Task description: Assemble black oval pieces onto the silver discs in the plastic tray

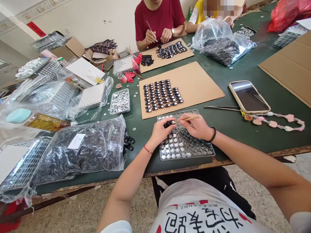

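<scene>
The person's left fingers pinch a glossy black oval piece point(168, 124), and the right hand point(194, 127) grips a thin wooden stick point(195, 117), its tip at the piece. Both hands, the left hand point(160, 131) included, are above a clear plastic tray point(202, 150) near the front edge of the table point(136, 155), silvery discs point(173, 147) in its left-hand cells. Beyond its far edge, black pieces point(160, 94) line the left part of a cardboard sheet point(196, 87). Left along the table's front edge, a plastic bag point(97, 145) bears a white label point(76, 141), its handwriting illegible. Black Chinese characters point(199, 221) mark the person's white T-shirt point(191, 192).
</scene>
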Motion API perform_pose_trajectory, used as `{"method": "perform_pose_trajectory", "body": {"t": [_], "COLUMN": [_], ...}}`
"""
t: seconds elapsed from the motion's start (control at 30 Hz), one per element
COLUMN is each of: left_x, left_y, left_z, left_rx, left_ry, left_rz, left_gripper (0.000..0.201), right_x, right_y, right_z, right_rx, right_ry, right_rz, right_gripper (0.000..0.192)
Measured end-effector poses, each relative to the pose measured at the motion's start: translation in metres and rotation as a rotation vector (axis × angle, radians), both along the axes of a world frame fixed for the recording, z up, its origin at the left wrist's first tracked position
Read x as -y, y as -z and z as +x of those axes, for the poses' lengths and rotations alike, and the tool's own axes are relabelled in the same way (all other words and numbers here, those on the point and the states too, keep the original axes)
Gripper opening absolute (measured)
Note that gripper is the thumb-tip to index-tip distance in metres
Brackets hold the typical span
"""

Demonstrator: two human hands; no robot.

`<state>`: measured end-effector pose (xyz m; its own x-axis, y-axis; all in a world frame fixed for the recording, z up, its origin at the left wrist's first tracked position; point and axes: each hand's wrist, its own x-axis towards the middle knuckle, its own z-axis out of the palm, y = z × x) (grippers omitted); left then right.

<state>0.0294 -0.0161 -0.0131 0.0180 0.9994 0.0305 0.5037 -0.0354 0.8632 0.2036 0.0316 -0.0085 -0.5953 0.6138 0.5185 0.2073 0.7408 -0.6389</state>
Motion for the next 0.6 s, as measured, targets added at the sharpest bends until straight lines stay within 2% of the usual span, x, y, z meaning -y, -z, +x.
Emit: {"method": "perform_pose_trajectory", "body": {"t": [0.17,0.33,0.6], "left_x": [0.0001,-0.0007,-0.0017], "left_y": [0.0000,0.0012,0.0003], "left_z": [0.0010,0.0016,0.0013], "left_rx": [0.049,0.040,0.203], "left_ry": [-0.035,-0.007,-0.031], "left_rz": [0.007,-0.027,-0.132], "left_gripper": [0.039,0.027,0.033], "right_x": [0.0004,-0.0007,0.0053], "right_y": [-0.0010,-0.0010,0.0029], "right_z": [0.0002,-0.0004,-0.0040], "right_rx": [-0.017,0.016,0.115], "right_ry": [0.016,-0.012,0.031], "right_rz": [0.014,0.042,0.178], "right_gripper": [0.015,0.016,0.016]}}
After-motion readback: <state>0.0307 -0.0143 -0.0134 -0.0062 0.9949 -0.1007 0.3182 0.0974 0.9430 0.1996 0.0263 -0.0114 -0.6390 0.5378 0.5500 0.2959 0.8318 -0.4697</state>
